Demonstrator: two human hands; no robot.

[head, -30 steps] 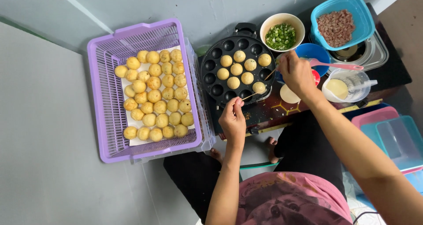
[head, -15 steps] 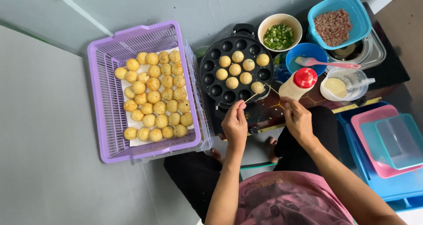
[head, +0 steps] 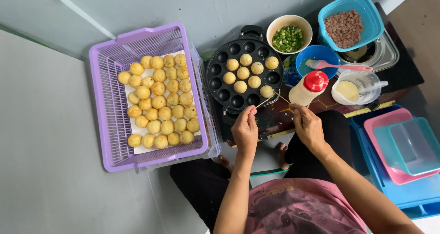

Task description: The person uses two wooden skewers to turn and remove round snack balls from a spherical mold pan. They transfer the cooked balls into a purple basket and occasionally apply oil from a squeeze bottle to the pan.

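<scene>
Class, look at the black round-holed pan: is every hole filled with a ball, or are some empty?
Partly filled. The pan holds eight golden balls in the middle and right; the other holes are dark and empty.

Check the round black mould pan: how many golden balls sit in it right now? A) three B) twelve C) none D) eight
D: the black mould pan holds eight golden balls clustered on its centre and right, with the other wells empty; the left hand and right hand point thin skewers at the ball on its lower right edge.

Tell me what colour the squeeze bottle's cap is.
Red, clearest in the head view: squeeze bottle's cap.
</scene>
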